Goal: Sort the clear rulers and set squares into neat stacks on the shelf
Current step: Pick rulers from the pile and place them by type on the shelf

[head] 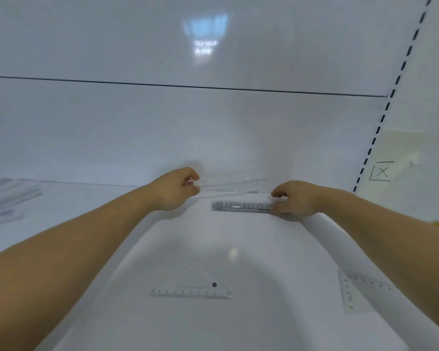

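Note:
On the white shelf [238,249], my right hand [293,197] pinches the right end of a clear ruler [241,206] that lies flat. My left hand [178,187] is curled near the left end of a faint clear ruler [228,183] lying by the back wall; whether it grips that ruler is unclear. A clear set square [193,287] with a dark dot lies near the front edge. Another clear set square [360,290] lies at the front right, partly hidden by my right forearm.
A pile of clear pieces [8,198] sits at the far left of the shelf. The white back wall [213,122] rises behind my hands. A slotted upright [380,122] runs up the right side, with a hand-drawn mark [382,171] beside it.

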`<state>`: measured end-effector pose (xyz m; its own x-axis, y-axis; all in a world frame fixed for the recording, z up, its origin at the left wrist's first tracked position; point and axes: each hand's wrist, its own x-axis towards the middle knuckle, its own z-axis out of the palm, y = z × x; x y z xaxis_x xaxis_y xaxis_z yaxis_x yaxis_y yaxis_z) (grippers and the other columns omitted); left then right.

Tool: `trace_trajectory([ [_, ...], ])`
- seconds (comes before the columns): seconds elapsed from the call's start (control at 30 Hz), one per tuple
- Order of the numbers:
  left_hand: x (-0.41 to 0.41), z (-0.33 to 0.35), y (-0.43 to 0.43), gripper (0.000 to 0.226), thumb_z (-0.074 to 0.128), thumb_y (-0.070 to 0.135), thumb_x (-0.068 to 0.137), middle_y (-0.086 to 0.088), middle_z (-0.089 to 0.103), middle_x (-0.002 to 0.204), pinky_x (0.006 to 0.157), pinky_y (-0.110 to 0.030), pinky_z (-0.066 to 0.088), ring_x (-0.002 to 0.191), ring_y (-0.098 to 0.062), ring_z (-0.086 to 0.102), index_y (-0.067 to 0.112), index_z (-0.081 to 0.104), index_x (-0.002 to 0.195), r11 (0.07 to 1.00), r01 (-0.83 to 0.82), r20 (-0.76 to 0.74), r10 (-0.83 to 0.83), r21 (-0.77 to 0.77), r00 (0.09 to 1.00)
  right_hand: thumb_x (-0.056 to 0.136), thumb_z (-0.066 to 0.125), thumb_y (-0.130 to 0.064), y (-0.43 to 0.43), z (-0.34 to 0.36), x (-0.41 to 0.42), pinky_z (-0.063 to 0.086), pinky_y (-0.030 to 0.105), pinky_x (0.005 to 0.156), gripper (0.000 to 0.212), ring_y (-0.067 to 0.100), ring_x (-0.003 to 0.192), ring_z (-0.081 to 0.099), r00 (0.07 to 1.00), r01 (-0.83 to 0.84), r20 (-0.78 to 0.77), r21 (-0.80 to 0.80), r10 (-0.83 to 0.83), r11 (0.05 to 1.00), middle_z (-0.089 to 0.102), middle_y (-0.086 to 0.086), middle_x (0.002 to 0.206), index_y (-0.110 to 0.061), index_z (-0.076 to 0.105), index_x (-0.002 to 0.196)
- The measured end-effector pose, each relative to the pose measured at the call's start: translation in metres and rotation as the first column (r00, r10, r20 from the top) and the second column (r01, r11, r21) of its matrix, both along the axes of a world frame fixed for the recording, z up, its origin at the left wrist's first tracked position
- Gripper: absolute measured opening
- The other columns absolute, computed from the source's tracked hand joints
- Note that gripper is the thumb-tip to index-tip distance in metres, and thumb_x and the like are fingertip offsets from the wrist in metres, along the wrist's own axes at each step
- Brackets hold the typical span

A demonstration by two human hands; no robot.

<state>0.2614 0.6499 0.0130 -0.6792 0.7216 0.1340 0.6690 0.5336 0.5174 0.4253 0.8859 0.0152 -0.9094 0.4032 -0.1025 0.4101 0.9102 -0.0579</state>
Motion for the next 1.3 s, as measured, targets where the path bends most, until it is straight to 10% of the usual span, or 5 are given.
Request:
trace_trajectory([
  [0.5, 0.030, -0.026, 0.070, 0.039, 0.054, 0.034, 0.093, -0.006, 0.050, 0.130, 0.096, -0.028, 0.037, 0.114, -0.022, 0.049, 0.021, 0.050, 0.129, 0.964, 0.166, -0.114, -0.192, -0.208, 0.975, 0.096, 0.031, -0.056, 0.078, -0.031, 0.124, 0.002, 0.026, 0.115, 0.067, 0.012, 0.146, 0.004, 0.961, 0.275, 0.054, -0.167, -0.269, 0.947, 0.005, -0.003, 0.160, -0.026, 0.012, 0.152],
  [1.3, 0.039, -0.016, 0.079, 0.047, 0.050, 0.037, 0.094, -0.005, 0.044, 0.132, 0.103, -0.034, 0.036, 0.119, -0.023, 0.046, 0.023, 0.044, 0.138, 0.902, 0.139, -0.141, -0.213, -0.409, 0.967, 0.092, 0.028, -0.064, 0.071, -0.041, 0.100, 0.006, 0.033, 0.119, 0.068, 0.014, 0.147, 0.005, 0.990, 0.141, 0.003, -0.082, -0.142, 0.987, 0.008, -0.003, 0.160, -0.031, 0.015, 0.151],
])
